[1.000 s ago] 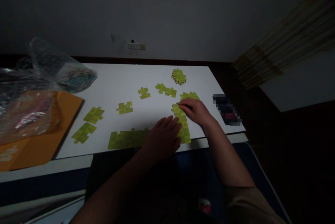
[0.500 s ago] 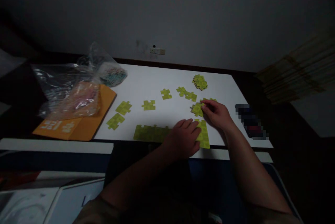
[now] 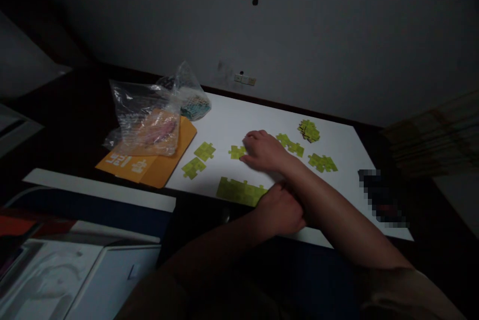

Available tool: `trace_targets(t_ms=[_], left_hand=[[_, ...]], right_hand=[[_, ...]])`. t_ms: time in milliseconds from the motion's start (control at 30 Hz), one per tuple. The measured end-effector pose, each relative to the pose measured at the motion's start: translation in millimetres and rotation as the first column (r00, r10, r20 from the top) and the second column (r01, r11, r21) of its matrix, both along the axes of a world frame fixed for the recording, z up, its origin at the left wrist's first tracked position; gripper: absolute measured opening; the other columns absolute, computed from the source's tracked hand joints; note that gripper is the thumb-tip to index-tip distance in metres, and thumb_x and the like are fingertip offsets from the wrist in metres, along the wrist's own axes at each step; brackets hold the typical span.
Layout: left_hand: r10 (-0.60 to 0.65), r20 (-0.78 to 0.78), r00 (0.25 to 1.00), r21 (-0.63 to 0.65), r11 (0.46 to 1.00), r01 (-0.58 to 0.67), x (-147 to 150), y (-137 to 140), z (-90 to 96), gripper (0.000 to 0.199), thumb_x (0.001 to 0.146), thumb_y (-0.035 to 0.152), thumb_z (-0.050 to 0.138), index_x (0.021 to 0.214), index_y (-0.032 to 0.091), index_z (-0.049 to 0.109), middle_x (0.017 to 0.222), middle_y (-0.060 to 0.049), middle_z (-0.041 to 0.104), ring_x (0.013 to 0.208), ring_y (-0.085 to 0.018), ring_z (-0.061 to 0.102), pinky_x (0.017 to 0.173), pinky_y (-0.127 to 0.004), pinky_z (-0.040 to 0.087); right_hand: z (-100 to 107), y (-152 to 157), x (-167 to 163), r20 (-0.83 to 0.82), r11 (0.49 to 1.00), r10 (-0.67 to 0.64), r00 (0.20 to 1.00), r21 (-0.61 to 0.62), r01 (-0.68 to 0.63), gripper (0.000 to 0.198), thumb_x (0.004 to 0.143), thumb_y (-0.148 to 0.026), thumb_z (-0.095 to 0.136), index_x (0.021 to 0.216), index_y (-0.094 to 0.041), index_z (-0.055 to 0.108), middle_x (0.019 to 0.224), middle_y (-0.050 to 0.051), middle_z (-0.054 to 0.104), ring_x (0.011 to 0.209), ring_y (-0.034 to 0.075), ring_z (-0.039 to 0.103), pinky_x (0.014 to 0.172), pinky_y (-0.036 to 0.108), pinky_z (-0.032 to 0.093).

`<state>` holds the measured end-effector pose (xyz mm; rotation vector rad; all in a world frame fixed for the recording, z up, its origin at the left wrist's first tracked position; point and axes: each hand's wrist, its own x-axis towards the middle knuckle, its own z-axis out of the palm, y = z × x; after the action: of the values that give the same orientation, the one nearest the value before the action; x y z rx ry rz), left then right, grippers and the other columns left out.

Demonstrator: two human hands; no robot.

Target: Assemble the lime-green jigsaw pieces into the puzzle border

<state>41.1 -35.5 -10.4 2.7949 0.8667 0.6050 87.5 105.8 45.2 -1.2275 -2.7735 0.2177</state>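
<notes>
My right hand (image 3: 265,151) reaches across to the middle of the white table. Its thumb and fingers close around the right side of a yellow-green puzzle piece (image 3: 235,152). Beneath that forearm, my left hand (image 3: 280,209) rests at the right end of a strip of joined puzzle pieces (image 3: 239,191) along the near edge. Its fingers are mostly hidden behind my right wrist, so their pose is unclear. Two loose puzzle pieces (image 3: 204,151) lie to the left. Other loose pieces (image 3: 290,145) and a small group (image 3: 322,162) lie to the right, below a stack of pieces (image 3: 309,131).
An orange folder (image 3: 153,179) with a clear plastic bag (image 3: 149,125) on it covers the table's left end. Behind it sits another bag with printed pieces (image 3: 195,104). A blurred-out dark object (image 3: 379,198) lies at the right edge. An open white box (image 3: 52,280) stands lower left.
My right hand has moved left from the pieces at the right to the piece in the middle, crossing over my left hand. The view has shifted, moving the table rightward in the picture.
</notes>
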Motion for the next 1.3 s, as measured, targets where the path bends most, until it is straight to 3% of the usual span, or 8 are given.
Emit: trace_targets(t_ms=[100, 233, 367, 533, 700, 867, 1100, 1300], left_hand=[[0.047, -0.004, 0.999, 0.011, 0.999, -0.047, 1.2, -0.4, -1.1, 0.061, 0.115, 0.041, 0.051, 0.167, 0.010, 0.060, 0.171, -0.019, 0.060, 0.163, -0.037, 0.047, 0.136, -0.052, 0.034], [0.037, -0.037, 0.999, -0.003, 0.999, -0.037, 0.4, -1.0, 3.3, 0.059, 0.117, 0.041, 0.047, 0.167, 0.012, 0.059, 0.174, -0.015, 0.059, 0.167, -0.035, 0.044, 0.138, -0.048, 0.033], [0.040, -0.032, 0.999, -0.019, 0.999, -0.040, -1.5, -0.6, 8.4, 0.060, 0.118, 0.043, 0.047, 0.170, 0.015, 0.056, 0.175, -0.014, 0.057, 0.166, -0.036, 0.047, 0.139, -0.049, 0.032], [0.009, -0.031, 0.999, -0.060, 0.998, -0.011, -4.0, 0.4, 11.9, 0.059, 0.116, 0.040, 0.049, 0.166, 0.011, 0.059, 0.170, -0.018, 0.062, 0.161, -0.036, 0.052, 0.138, -0.050, 0.034], [0.022, -0.010, 1.000, -0.063, 0.998, -0.023, -4.7, -0.2, 12.5, 0.045, 0.113, 0.040, 0.055, 0.143, 0.011, 0.072, 0.149, -0.020, 0.073, 0.145, -0.036, 0.063, 0.127, -0.047, 0.045], [0.042, 0.002, 0.999, -0.062, 0.997, -0.042, -2.5, 2.1, 8.5, 0.043, 0.111, 0.039, 0.060, 0.145, 0.015, 0.069, 0.161, -0.016, 0.067, 0.150, -0.035, 0.060, 0.129, -0.050, 0.043], [0.021, -0.028, 0.999, -0.105, 0.994, -0.024, 0.3, 5.1, 8.7, 0.047, 0.110, 0.036, 0.062, 0.150, 0.013, 0.067, 0.164, -0.019, 0.065, 0.155, -0.037, 0.058, 0.131, -0.055, 0.044], [0.023, -0.012, 1.000, -0.110, 0.994, -0.024, 0.4, 4.3, 8.3, 0.045, 0.109, 0.035, 0.064, 0.149, 0.014, 0.067, 0.163, -0.019, 0.066, 0.154, -0.037, 0.059, 0.132, -0.056, 0.045]], right_hand=[[-7.6, 2.5, -17.9, 0.006, 0.998, 0.030, 1.000, -0.047, -0.030, 0.035, 0.094, -0.039, 0.087, 0.123, -0.020, 0.079, 0.145, 0.020, 0.071, 0.139, 0.044, 0.058, 0.119, 0.059, 0.047], [-15.7, 1.9, -17.7, -0.042, 0.993, 0.032, 0.999, -0.108, -0.037, 0.022, 0.096, -0.029, 0.082, 0.115, -0.022, 0.077, 0.129, 0.015, 0.076, 0.131, 0.037, 0.062, 0.119, 0.053, 0.046], [-17.6, -4.9, -10.7, -0.099, 0.987, 0.009, 0.995, -0.158, -0.025, 0.034, 0.090, -0.022, 0.083, 0.122, -0.023, 0.073, 0.125, 0.013, 0.076, 0.123, 0.035, 0.064, 0.116, 0.053, 0.046], [-9.2, -17.3, 1.4, -0.381, 0.957, -0.063, 0.922, -0.284, -0.052, 0.039, 0.089, -0.011, 0.072, 0.125, -0.026, 0.071, 0.119, 0.008, 0.077, 0.104, 0.026, 0.069, 0.096, 0.043, 0.058], [-2.4, -26.1, 60.9, -0.685, 0.880, -0.316, 0.657, -0.470, -0.066, 0.041, 0.089, -0.026, 0.076, 0.130, -0.028, 0.070, 0.117, 0.006, 0.081, 0.094, 0.023, 0.074, 0.085, 0.041, 0.061], [-11.8, -36.0, 153.2, -0.695, 0.816, -0.531, 0.485, -0.573, 0.073, 0.047, 0.080, -0.040, 0.091, 0.122, -0.027, 0.074, 0.117, 0.008, 0.085, 0.096, 0.024, 0.078, 0.087, 0.042, 0.065], [-46.2, -43.9, 209.3, -0.650, 0.745, -0.656, 0.385, -0.638, 0.192, 0.047, 0.068, -0.037, 0.100, 0.107, -0.022, 0.079, 0.098, 0.006, 0.084, 0.077, 0.018, 0.074, 0.083, 0.040, 0.066], [-64.3, -44.1, 205.2, -0.689, 0.782, -0.617, 0.381, -0.591, 0.197, 0.042, 0.073, -0.043, 0.100, 0.105, -0.025, 0.079, 0.105, 0.008, 0.087, 0.091, 0.024, 0.080, 0.095, 0.049, 0.067]])
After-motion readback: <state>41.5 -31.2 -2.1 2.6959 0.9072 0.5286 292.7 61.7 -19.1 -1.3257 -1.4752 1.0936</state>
